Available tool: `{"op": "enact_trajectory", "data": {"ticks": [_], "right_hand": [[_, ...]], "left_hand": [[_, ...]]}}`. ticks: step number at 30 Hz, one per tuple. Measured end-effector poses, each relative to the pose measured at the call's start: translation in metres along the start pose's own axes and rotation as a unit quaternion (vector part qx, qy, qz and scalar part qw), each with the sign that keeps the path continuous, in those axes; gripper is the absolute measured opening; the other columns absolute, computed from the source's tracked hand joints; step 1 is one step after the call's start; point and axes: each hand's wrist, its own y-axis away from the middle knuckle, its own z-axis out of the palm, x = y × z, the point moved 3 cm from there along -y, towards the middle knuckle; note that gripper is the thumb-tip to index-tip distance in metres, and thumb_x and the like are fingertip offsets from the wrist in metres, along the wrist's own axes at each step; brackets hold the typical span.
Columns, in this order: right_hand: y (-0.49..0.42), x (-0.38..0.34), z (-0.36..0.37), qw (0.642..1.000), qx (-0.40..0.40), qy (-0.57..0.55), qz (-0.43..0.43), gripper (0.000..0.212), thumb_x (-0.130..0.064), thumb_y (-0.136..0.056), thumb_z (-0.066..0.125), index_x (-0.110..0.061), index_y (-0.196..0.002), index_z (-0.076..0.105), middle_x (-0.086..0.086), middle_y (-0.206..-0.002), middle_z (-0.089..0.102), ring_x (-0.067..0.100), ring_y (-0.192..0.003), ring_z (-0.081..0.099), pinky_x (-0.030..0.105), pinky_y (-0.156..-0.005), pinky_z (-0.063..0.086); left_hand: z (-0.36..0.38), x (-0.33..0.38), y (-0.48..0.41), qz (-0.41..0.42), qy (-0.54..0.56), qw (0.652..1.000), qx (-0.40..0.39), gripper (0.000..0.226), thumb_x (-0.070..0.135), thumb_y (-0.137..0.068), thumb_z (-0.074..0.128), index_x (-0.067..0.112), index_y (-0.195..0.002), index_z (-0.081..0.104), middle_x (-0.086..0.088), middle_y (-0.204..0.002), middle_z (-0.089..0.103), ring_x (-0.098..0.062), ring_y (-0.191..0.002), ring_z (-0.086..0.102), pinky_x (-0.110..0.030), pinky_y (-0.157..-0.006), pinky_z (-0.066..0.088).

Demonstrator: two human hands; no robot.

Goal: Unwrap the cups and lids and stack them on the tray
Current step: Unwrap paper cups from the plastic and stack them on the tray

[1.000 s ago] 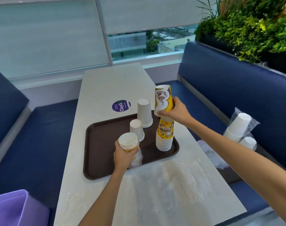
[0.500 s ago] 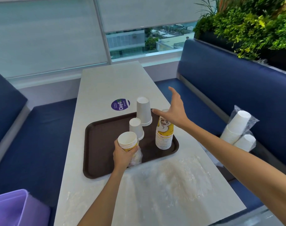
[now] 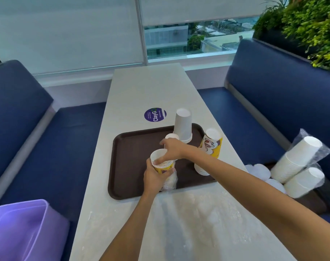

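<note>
Near the front edge of the tray [image 3: 111, 176], my left hand [image 3: 154, 178] grips a short stack of yellow cups [image 3: 163, 165], mouths up, fingers curled round it. Crumpled clear wrap [image 3: 169, 182] bunches beneath. My right hand [image 3: 172, 149] reaches across, fingertips hooked over the stack's top rim. An upturned yellow stack [image 3: 210, 149] stands at the tray's right edge. Beyond my hands sit a small upturned white cup [image 3: 171, 136] and a tall upturned white stack [image 3: 183, 125] at the far edge. Past the tray, a purple sticker [image 3: 155, 114] lies on the table [image 3: 141, 87].
</note>
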Motion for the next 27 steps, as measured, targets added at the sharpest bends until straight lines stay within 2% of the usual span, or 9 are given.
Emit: {"op": "enact_trajectory", "data": {"ticks": [3, 7, 11, 13, 19, 23, 27], "right_hand": [[-0.008, 0.000, 0.004, 1.000, -0.021, 0.020, 0.012, 0.077, -0.050, -0.076, 0.073, -0.009, -0.135, 0.046, 0.007, -0.132, 0.054, 0.024, -0.119, 0.053, 0.031, -0.094, 0.048], [-0.013, -0.002, 0.002, 0.999, -0.030, 0.036, 0.015, 0.066, -0.053, -0.076, 0.072, -0.008, -0.122, 0.059, 0.008, -0.117, 0.064, 0.022, -0.105, 0.061, 0.026, -0.079, 0.048], [-0.018, -0.001, 0.002, 0.998, -0.039, 0.048, 0.024, 0.064, -0.055, -0.074, 0.072, -0.008, -0.117, 0.064, 0.007, -0.111, 0.067, 0.021, -0.100, 0.063, 0.027, -0.080, 0.051], [-0.020, -0.002, 0.002, 0.997, -0.039, 0.055, 0.025, 0.064, -0.056, -0.074, 0.071, -0.008, -0.117, 0.064, 0.007, -0.111, 0.067, 0.021, -0.100, 0.064, 0.029, -0.083, 0.053], [-0.019, -0.006, -0.007, 0.998, -0.029, 0.056, 0.022, 0.062, -0.054, -0.077, 0.069, -0.006, -0.116, 0.063, 0.008, -0.111, 0.067, 0.022, -0.098, 0.064, 0.028, -0.080, 0.052], [-0.015, -0.014, -0.022, 0.999, 0.003, 0.051, 0.003, 0.062, -0.052, -0.078, 0.070, -0.005, -0.117, 0.062, 0.008, -0.113, 0.066, 0.021, -0.099, 0.063, 0.029, -0.082, 0.053], [-0.008, -0.019, -0.039, 0.999, 0.026, -0.007, -0.019, 0.064, -0.045, -0.080, 0.069, -0.012, -0.131, 0.047, 0.007, -0.128, 0.056, 0.022, -0.110, 0.056, 0.030, -0.086, 0.051]], "left_hand": [[0.001, -0.002, -0.002, -0.009, -0.007, 1.000, -0.002, 0.078, 0.025, -0.070, 0.083, 0.015, -0.132, 0.037, -0.004, -0.128, 0.057, -0.021, -0.112, 0.058, -0.024, -0.086, 0.046], [0.001, -0.004, -0.003, -0.016, -0.018, 1.000, -0.005, 0.080, 0.028, -0.071, 0.083, 0.016, -0.134, 0.035, -0.005, -0.130, 0.055, -0.021, -0.116, 0.056, -0.028, -0.092, 0.047], [0.001, -0.002, -0.003, -0.026, -0.028, 0.999, -0.013, 0.083, 0.029, -0.073, 0.081, 0.017, -0.138, 0.031, -0.004, -0.134, 0.052, -0.022, -0.121, 0.052, -0.032, -0.099, 0.045], [0.001, -0.001, -0.002, -0.027, -0.036, 0.999, -0.012, 0.084, 0.029, -0.073, 0.081, 0.018, -0.140, 0.029, -0.003, -0.136, 0.051, -0.021, -0.122, 0.051, -0.030, -0.099, 0.044], [0.000, -0.002, -0.003, -0.018, -0.043, 0.999, -0.012, 0.082, 0.030, -0.075, 0.079, 0.017, -0.139, 0.030, -0.003, -0.134, 0.051, -0.020, -0.120, 0.052, -0.027, -0.096, 0.043], [-0.001, -0.001, -0.003, -0.009, -0.027, 0.999, -0.015, 0.081, 0.025, -0.074, 0.080, 0.014, -0.138, 0.032, -0.004, -0.133, 0.052, -0.020, -0.119, 0.052, -0.026, -0.096, 0.043], [-0.004, -0.004, -0.002, -0.011, -0.010, 1.000, -0.011, 0.080, 0.025, -0.072, 0.082, 0.014, -0.136, 0.035, -0.003, -0.130, 0.056, -0.018, -0.115, 0.055, -0.020, -0.088, 0.040]]}}
